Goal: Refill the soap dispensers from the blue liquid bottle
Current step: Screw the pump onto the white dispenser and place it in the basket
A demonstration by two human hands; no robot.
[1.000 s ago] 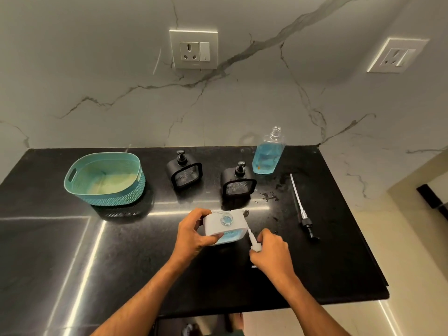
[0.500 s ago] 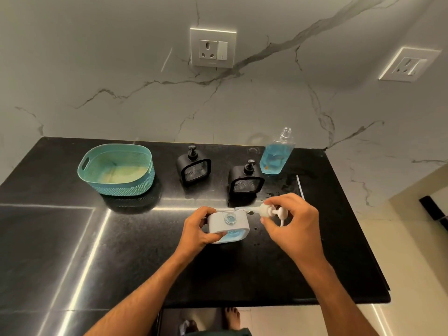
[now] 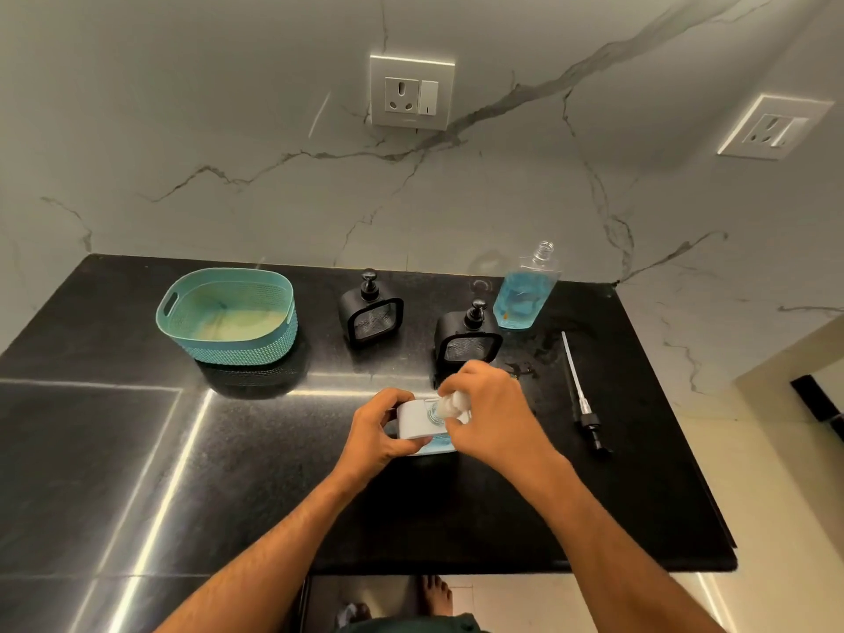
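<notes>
Three soap dispensers on the black countertop [image 3: 137, 450] in total: two black ones and one white. The first black dispenser [image 3: 370, 312] sits toward the back, pump on, and the second black dispenser [image 3: 468, 342] stands just to its right and a bit nearer, pump on too. The white dispenser [image 3: 418, 422] is closest to the person, between both hands, with blue liquid showing at its lower edge. The left hand [image 3: 381, 434] is wrapped around the white dispenser's left side, thumb and fingers clamped on the body. The right hand [image 3: 491, 418] is pinched around the white pump head [image 3: 450, 404], holding it right at the round opening on top of the dispenser; can't tell whether the pump is seated or just above the hole, since it's blurred. One blue liquid bottle [image 3: 525, 294] stands uncapped at the back right, well apart from both hands, partly full. One loose black pump with a long tube [image 3: 580, 395] lies flat on the counter to the right of the right hand, not touching it. One teal basket [image 3: 228, 344] sits off to the left. Two wall sockets [image 3: 411, 91] on the marble wall.
</notes>
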